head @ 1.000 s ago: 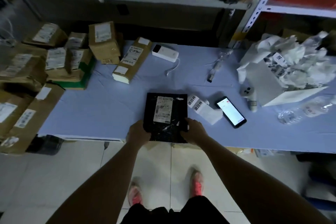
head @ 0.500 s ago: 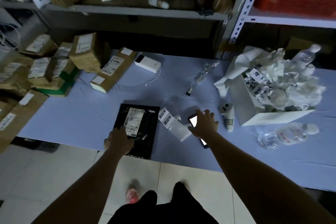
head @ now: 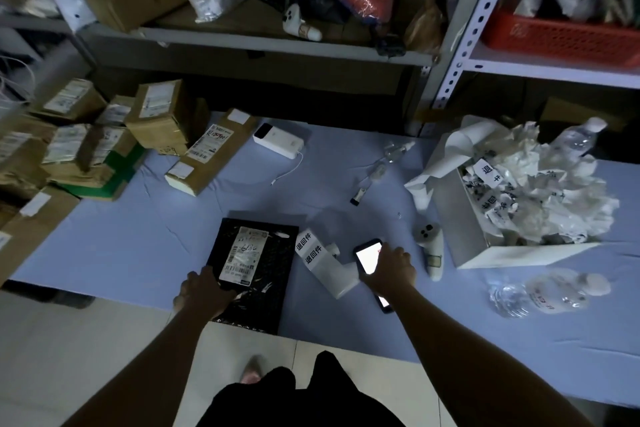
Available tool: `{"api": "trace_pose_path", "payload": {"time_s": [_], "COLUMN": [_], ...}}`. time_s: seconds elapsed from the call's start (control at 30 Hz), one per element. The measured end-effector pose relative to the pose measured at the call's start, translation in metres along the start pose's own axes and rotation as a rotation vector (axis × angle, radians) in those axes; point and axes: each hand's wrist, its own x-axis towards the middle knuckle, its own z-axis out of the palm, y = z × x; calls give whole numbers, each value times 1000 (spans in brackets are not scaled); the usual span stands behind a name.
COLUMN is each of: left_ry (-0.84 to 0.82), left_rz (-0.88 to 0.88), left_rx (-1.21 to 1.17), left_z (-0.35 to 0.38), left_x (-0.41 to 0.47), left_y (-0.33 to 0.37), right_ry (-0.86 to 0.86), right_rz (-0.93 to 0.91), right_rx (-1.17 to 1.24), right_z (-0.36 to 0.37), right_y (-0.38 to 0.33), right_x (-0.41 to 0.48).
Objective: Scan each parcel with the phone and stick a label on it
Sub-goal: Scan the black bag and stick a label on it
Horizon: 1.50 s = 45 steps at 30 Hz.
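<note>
A flat black parcel [head: 263, 263] with a white shipping label lies at the front edge of the blue table [head: 138, 236]. My left hand [head: 204, 291] rests on its near left corner, fingers pressing it down. To its right lies a white strip of printed labels [head: 320, 258]. My right hand [head: 389, 269] lies over the lit phone [head: 367, 255], fingers curled round it; the phone still lies on the table.
Several brown cardboard parcels [head: 104, 142] are piled at the table's left end. A white power bank [head: 278, 140] lies at the back. A white box of crumpled label backing [head: 519, 204], a white scanner [head: 433, 250] and plastic bottles [head: 533, 291] sit right. Shelves rise behind.
My right hand left the parcel's right edge, moved right and closed over the phone. My left hand stayed on the parcel. The camera shifted left and up.
</note>
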Motion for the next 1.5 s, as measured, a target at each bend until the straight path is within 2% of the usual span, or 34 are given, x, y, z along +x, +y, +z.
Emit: {"api": "trace_pose_path", "payload": {"time_s": [0.13, 0.2, 0.3, 0.4, 0.53, 0.67, 0.83, 0.97, 1.5], "left_ry": [-14, 1, 77, 93, -4, 18, 70, 134, 256], "left_rz": [46, 36, 32, 64, 94, 166, 264, 284, 405], "left_rx": [-125, -104, -31, -65, -249, -490, -779, -842, -830], "left_z": [2, 9, 18, 22, 21, 19, 12, -3, -32], "left_x": [15, 17, 22, 31, 39, 36, 37, 37, 29], "left_y": [-14, -19, -24, -26, -36, -50, -68, -78, -67], "right_ry": [-5, 22, 109, 232, 289, 169, -16, -102, -42], "right_rz": [137, 204, 274, 295, 206, 66, -142, -223, -375], "right_rx": [74, 120, 238, 326, 447, 565, 256, -11, -138], "right_z": [-3, -4, -13, -28, -38, -26, 4, 18, -17], "right_y": [-13, -20, -36, -53, -87, -124, -151, -153, -151], "right_x": [1, -1, -6, -11, -28, -54, -84, -100, -95]}}
